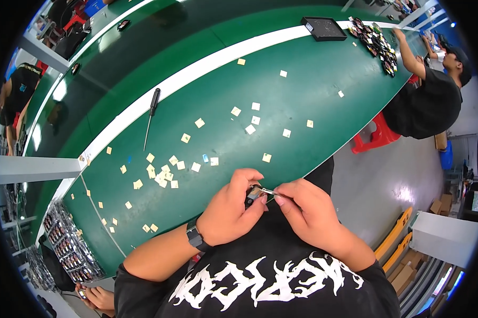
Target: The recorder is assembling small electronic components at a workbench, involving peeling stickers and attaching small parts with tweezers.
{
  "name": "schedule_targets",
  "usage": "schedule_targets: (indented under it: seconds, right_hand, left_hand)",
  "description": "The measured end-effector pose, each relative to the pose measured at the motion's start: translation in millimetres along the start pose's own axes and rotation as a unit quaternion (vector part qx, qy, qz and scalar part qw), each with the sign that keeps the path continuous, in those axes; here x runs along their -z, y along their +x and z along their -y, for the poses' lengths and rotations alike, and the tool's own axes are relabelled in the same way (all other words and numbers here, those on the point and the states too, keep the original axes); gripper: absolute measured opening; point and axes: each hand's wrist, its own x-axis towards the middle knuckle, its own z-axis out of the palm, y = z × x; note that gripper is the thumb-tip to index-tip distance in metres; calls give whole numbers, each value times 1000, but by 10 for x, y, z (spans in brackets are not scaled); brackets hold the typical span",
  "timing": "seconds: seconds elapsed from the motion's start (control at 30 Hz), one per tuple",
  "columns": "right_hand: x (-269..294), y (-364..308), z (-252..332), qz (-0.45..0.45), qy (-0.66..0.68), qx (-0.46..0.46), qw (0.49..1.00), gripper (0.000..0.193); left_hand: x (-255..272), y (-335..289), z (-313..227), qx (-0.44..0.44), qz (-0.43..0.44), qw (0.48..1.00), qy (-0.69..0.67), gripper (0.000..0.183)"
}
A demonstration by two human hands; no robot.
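Close to my body, at the near edge of the green table point(281, 106), my left hand point(229, 209) is closed around a small black device point(251, 200) with a shiny face. My right hand point(309, 213) pinches a thin metal tool point(268, 191), perhaps tweezers, whose tip reaches the device. My fingers cover much of both. Beyond my hands, many small pale square pieces point(165, 175) lie scattered, thickest to the left. A long screwdriver point(153, 108) with a black handle rests by the white strip at the far side.
A black tray point(324, 29) and a heap of small dark devices point(375, 45) are at the far right. Another person point(427, 95) sits there near a red stool point(375, 135). Filled clear trays point(72, 238) stand at the left, with another person's hand point(97, 297) below. A white post point(37, 168) rises at left.
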Motion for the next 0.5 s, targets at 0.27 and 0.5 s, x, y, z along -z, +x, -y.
schedule_targets:
  seconds: [0.27,0.5]
  right_hand:
    - [-4,74,106,1,-232,109,967,16]
    - [7,103,67,39,-236,138,961,15]
  left_hand:
    - [119,61,27,7,77,991,110,23]
    - [106,62,218,-82,66,985,137,32]
